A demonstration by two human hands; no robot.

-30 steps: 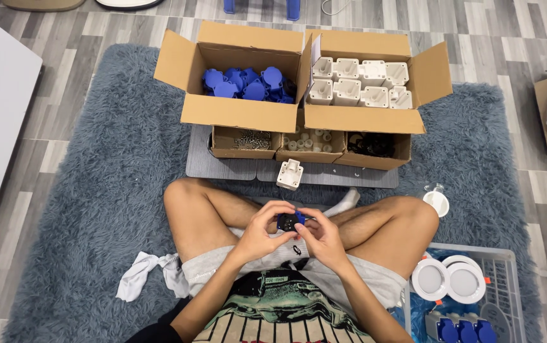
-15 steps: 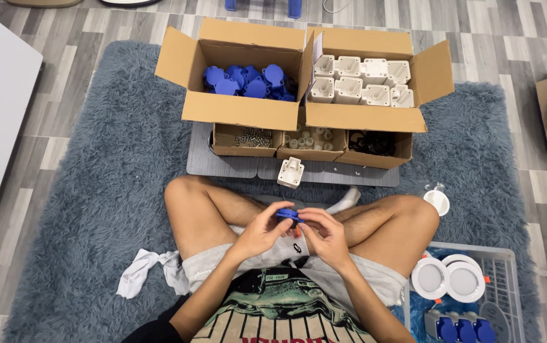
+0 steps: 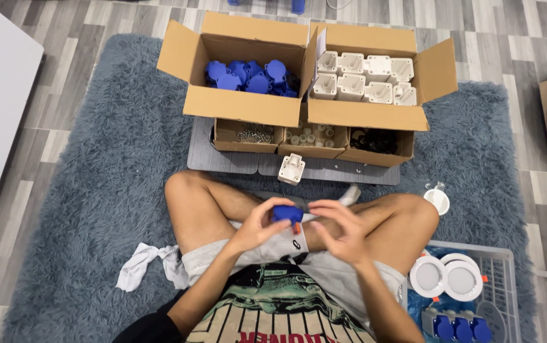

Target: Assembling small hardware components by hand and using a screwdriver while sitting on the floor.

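Note:
I sit cross-legged on a grey-blue shaggy rug (image 3: 108,190). My left hand (image 3: 257,225) grips a small blue plastic part (image 3: 286,213) with an orange bit at its underside, held over my lap. My right hand (image 3: 339,227) is right beside it, fingers curled and fingertips touching the part's right side. A single white plastic housing (image 3: 291,169) stands on a grey board (image 3: 235,162) just beyond my knees.
Two open cardboard boxes stand ahead: the left box (image 3: 241,111) holds blue parts, the right box (image 3: 375,114) white housings. Three small trays of screws and small parts (image 3: 314,141) sit before them. A wire basket (image 3: 502,279) with white discs and blue parts lies right; a white cloth (image 3: 143,263) lies left.
The blue part has risen slightly and tilted between my hands; my right fingers have shifted along its right side.

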